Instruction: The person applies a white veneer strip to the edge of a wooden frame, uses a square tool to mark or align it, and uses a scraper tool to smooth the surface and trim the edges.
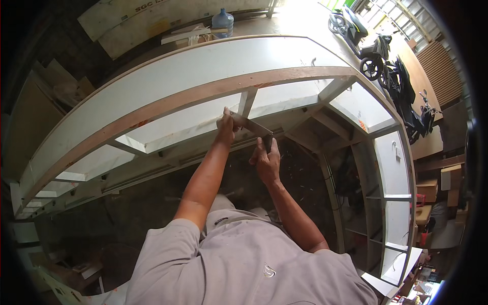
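Note:
Both my hands are raised in front of me, close to the inner side of a long white wood-framed counter [168, 104]. Stretched between them is a flat grey blade-like tool [252, 126], with a short dark part at its right end set at an angle; its exact kind cannot be told. My left hand [226, 126] is closed on the blade's left end, just below the brown top rail and beside a short cross-piece. My right hand [268, 161] is closed around the dark part, thumb and index finger pointing up along it.
The counter's frame curves round to my right, with open bays and white panels [394, 160]. Beyond it stand motorbikes [378, 53] at the upper right and a blue water jug [222, 21] at the back. Boards [447, 76] and boxes lie along the right side.

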The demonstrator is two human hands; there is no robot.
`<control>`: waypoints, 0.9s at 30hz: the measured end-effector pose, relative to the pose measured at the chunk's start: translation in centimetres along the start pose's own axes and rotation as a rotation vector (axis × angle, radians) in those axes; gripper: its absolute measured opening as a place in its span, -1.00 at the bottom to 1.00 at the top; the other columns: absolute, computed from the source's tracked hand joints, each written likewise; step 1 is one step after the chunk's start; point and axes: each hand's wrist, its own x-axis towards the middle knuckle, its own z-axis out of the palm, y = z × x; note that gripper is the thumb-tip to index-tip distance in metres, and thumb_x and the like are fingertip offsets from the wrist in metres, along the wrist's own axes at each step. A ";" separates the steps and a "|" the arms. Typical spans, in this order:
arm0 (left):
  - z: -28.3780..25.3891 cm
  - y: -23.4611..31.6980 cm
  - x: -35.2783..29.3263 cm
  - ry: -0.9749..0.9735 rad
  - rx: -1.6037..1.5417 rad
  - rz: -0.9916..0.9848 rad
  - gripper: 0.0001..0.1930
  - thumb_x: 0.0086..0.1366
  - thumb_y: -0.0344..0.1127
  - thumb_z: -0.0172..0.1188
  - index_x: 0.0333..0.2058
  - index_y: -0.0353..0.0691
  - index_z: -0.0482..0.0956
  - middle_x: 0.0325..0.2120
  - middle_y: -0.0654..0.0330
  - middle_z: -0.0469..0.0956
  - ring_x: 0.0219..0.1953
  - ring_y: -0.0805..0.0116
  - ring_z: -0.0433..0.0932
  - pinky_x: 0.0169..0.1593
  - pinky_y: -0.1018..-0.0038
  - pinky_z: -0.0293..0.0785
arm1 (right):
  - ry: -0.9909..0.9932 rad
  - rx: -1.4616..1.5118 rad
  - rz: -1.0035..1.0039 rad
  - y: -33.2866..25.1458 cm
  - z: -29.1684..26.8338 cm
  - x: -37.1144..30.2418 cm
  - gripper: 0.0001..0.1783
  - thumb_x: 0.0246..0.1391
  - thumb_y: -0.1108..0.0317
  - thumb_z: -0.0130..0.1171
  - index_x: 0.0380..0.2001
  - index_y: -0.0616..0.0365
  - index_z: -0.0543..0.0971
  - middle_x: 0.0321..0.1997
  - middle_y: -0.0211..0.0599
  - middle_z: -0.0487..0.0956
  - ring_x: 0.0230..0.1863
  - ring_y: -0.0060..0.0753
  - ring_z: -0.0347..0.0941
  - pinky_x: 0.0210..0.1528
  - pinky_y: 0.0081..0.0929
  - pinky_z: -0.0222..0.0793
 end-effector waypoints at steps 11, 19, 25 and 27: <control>1.1 -5.6 16.0 0.686 0.394 0.365 -0.54 0.39 0.02 0.15 -0.35 -0.38 0.47 -0.58 0.19 0.54 -0.58 0.29 0.55 -0.55 0.33 0.45 | 0.110 -0.047 -0.076 2.7 6.9 6.3 -0.73 0.37 0.20 0.09 -0.19 0.21 0.42 -0.64 -0.45 0.40 -0.67 -0.64 0.33 -0.62 -0.58 0.24; 5.1 -8.3 12.8 0.561 0.806 0.659 -0.57 0.37 0.00 0.15 -0.30 -0.37 0.50 -0.45 0.09 0.57 -0.44 0.18 0.58 -0.39 0.29 0.50 | 0.150 -0.217 -0.080 1.5 5.2 6.9 -0.76 0.33 0.27 0.09 -0.22 0.28 0.43 -0.53 -0.12 0.51 -0.52 -0.24 0.47 -0.44 -0.28 0.34; 5.0 -6.4 12.6 0.503 0.871 0.726 -0.58 0.37 0.00 0.15 -0.29 -0.36 0.50 -0.43 0.09 0.57 -0.43 0.18 0.58 -0.37 0.28 0.50 | 0.058 -0.285 -0.111 -0.5 5.0 9.2 -0.74 0.30 0.29 0.08 -0.20 0.33 0.44 -0.55 0.02 0.52 -0.49 -0.19 0.48 -0.41 -0.24 0.37; 5.2 -6.3 12.6 0.479 0.890 0.744 -0.58 0.37 0.00 0.15 -0.29 -0.36 0.50 -0.43 0.09 0.57 -0.42 0.18 0.58 -0.37 0.28 0.50 | 0.053 -0.321 -0.162 -1.0 5.2 11.1 -0.73 0.31 0.28 0.08 -0.18 0.34 0.46 -0.58 -0.04 0.50 -0.52 -0.35 0.43 -0.43 -0.29 0.35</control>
